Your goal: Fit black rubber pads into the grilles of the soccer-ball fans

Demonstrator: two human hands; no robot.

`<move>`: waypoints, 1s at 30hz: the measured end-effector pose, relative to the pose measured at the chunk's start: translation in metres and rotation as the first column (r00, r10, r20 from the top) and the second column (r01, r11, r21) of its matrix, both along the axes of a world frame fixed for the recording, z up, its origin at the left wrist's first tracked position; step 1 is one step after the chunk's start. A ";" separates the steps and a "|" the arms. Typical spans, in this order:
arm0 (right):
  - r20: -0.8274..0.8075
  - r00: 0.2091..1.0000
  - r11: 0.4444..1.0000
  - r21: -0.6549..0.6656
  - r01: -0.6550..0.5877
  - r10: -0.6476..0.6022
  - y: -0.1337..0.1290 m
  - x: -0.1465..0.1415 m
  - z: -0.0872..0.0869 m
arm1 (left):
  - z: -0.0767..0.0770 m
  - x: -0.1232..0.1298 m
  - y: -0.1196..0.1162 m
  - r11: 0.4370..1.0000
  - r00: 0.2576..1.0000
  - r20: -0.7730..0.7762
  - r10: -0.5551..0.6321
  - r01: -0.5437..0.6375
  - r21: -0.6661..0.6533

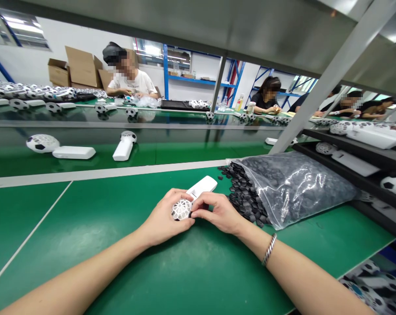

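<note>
My left hand (165,216) is wrapped round the ball-shaped head of a white handheld device (181,209), which has an openwork grille like a football. Its white handle (203,186) points away to the upper right, just above the green tabletop. At the right side of the grille, my right hand (217,211) pinches a small black piece (190,214), mostly covered by the fingertips. A heap of loose black pieces (247,192) spills from a clear plastic bag (299,183) to the right of my right hand.
Beyond the pale ledge, a green conveyor (165,151) carries football-headed devices (43,143) with white handles. Black trays (345,162) of similar devices stand at the right beside a slanting metal post (319,96). A co-worker (132,81) sits across the line, others farther right. A shelf hangs overhead.
</note>
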State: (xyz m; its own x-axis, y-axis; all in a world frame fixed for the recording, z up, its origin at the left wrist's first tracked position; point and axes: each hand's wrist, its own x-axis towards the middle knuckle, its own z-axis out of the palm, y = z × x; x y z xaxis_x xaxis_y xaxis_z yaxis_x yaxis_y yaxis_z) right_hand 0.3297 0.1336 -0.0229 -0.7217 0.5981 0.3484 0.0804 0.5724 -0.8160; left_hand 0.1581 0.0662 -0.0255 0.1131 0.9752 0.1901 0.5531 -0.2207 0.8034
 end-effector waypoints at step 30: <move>0.044 0.990 0.980 -0.144 0.139 -0.134 0.007 -0.008 -0.009 | 0.000 0.007 0.001 0.994 0.992 0.074 0.105 -0.107 0.033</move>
State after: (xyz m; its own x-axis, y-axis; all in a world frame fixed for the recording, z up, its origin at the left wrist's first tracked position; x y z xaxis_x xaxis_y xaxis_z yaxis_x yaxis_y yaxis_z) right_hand 0.3217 0.1408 -0.0323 -0.6399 0.7343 0.2265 0.1783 0.4286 -0.8857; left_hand 0.1651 0.0674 -0.0260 -0.0058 0.9731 0.2304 0.5161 -0.1944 0.8342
